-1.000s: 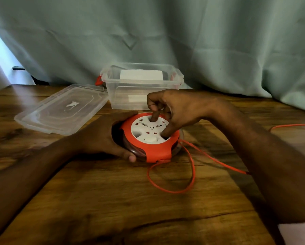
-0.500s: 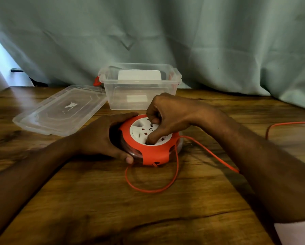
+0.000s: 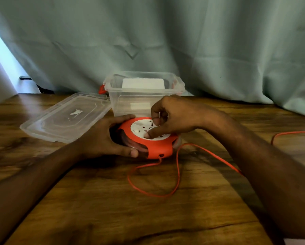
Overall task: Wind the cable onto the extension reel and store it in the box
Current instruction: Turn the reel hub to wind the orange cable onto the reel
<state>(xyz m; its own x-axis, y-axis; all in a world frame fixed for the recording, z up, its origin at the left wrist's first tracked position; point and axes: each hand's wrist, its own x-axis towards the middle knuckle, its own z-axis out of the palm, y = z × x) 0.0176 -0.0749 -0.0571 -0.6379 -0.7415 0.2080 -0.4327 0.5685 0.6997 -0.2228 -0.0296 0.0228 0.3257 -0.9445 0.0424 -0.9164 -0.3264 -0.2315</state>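
- My left hand [image 3: 104, 138] is wrapped round the side of the reel [image 3: 148, 138], fingers curled over its far edge and thumb under its near edge, clamping it steady on the bench [image 3: 166, 218].
- My right hand [image 3: 173, 119] sits on top of the reel, fingers bent, thumb tip pressed onto the white socket face [image 3: 143, 128]; I judge it is there to turn that face and draw in the cable.
- The reel is a squat round puck with a smooth orange plastic shell. It looks rigid and light, yet slick, so I would hold it by the rim, as my left hand does.
- The cable [image 3: 176, 174] is thin, orange and limp. It leaves the slot on the near side of the reel, lies in a loose loop just in front of my hands, passes under my right forearm and runs off beyond my right wrist. A good deal remains unwound, and I reckon the loop could kink or snag at the slot.
- The box [image 3: 166, 92] stands open just behind my hands, clear thin plastic with red latches and something white inside. Its lid [image 3: 67, 119] lies flat beyond my left hand.
- The bench is dark, grained wood; a pale green curtain [image 3: 166, 41] hangs behind.
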